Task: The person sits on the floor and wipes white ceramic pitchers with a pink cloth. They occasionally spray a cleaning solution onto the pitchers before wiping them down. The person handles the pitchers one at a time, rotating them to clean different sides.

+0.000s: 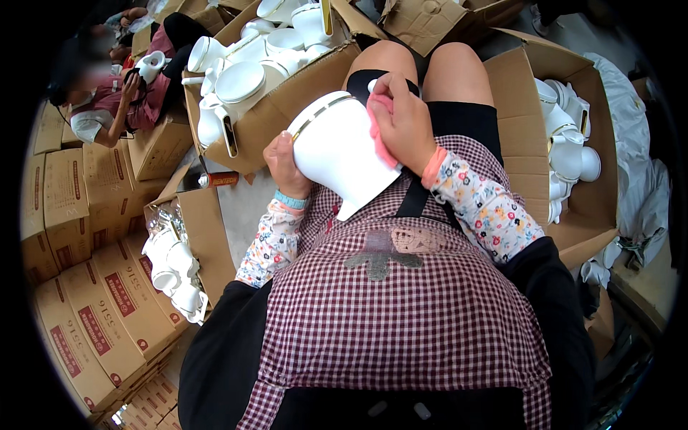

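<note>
Steadily, a white vessel (330, 147) with a gold band sits tilted between two bare hands just above the far end of a checked apron (408, 315), as I follow remotely through the head camera. Toward the apron's left side, the left hand (288, 168) is clamped on the vessel's wall near the banded rim, thumb against the outside; I cannot tell how far its other fingertips reach behind. Toward the apron's right side, the right hand (405, 122) has its fingers bunched together on a pink cloth (382, 132), pressed to the vessel's flank. Beyond the apron to the left, an open carton (301, 93) holds more glossy white ware (240, 82); a second carton (512, 107) stands beyond it to the right. By my judgement the piece is glazed ceramic: stiff, moderately heavy, slippery, easily chipped at its rim and pointed projection (346, 210). I would take hold around the broad body, palm flat, putting no load on either.
</note>
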`<state>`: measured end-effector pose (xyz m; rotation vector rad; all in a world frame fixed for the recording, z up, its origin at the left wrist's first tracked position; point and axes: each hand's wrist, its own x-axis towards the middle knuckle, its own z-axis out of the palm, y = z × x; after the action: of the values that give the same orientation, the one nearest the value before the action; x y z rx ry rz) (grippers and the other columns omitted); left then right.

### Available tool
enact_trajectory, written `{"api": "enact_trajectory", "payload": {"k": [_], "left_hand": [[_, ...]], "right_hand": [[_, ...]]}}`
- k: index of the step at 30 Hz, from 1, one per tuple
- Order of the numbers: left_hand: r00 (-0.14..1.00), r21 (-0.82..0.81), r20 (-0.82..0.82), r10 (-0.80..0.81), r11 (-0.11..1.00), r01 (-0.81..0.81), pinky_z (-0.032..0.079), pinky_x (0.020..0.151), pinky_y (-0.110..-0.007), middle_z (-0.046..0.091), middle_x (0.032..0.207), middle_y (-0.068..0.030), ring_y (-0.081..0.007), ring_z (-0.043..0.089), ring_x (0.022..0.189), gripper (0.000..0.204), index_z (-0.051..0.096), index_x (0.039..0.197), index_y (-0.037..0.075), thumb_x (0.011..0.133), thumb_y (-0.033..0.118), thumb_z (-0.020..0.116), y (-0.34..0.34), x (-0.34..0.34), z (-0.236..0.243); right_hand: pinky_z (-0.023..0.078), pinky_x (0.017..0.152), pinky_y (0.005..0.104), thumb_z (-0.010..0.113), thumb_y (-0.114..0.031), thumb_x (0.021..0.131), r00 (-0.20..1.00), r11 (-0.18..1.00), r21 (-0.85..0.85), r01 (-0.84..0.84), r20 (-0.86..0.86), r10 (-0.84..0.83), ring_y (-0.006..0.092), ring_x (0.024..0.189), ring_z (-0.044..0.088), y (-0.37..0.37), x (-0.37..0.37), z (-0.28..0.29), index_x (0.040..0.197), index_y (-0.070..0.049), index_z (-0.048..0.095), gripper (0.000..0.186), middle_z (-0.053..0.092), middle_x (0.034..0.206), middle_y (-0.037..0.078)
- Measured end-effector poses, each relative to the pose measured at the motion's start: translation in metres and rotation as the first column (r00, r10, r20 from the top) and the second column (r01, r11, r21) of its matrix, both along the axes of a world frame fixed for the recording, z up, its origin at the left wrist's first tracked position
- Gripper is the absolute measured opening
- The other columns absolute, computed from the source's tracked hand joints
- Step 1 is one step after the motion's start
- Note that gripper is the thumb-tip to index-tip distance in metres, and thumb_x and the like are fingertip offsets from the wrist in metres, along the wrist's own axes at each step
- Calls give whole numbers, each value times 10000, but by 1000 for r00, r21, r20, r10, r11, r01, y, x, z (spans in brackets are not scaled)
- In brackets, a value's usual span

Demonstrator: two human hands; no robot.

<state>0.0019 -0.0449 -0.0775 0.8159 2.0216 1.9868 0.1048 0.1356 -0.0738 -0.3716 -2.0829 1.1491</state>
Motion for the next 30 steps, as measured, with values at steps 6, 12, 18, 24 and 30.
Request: {"api": "enact_trajectory", "payload": {"k": [6,12,18,24,30], "left_hand": [[966,66,230,-121,992,109,283,509,-226,466,644,49,-39,363,597,375,506,683,-20,969,221,511,-1,-7,2],[995,-4,96,-35,999,36,285,521,-221,484,643,41,-40,372,604,401,545,693,-36,977,245,508,12,5,9],[979,-75,133,-153,984,164,318,505,-226,511,636,50,-36,395,588,425,581,676,-32,984,257,534,25,2,26],[976,-36,159,-146,988,153,352,512,-217,556,630,30,-34,440,580,453,624,705,-42,986,303,542,31,6,26],[974,0,176,-141,990,143,360,499,-215,580,640,20,-36,457,562,459,652,731,-49,983,319,545,34,6,19]], "right_hand": [[505,602,403,593,-73,800,942,931,182,-315,-62,331,300,695,622,-53,17,58,938,-63,562,142,610,771,101],[504,623,420,614,-102,827,994,991,-82,107,-2,-107,354,736,639,4,4,21,933,-40,557,136,633,801,150],[492,669,369,687,-88,737,953,959,184,-216,-175,248,299,780,602,-38,21,43,859,-58,604,151,614,843,100],[460,645,291,740,-32,717,974,977,174,-122,-168,151,206,749,552,-15,22,35,770,-9,609,144,550,793,66],[438,640,342,661,-96,742,967,967,166,-193,-132,216,192,716,545,-20,20,43,763,-72,607,63,546,748,52]]}}
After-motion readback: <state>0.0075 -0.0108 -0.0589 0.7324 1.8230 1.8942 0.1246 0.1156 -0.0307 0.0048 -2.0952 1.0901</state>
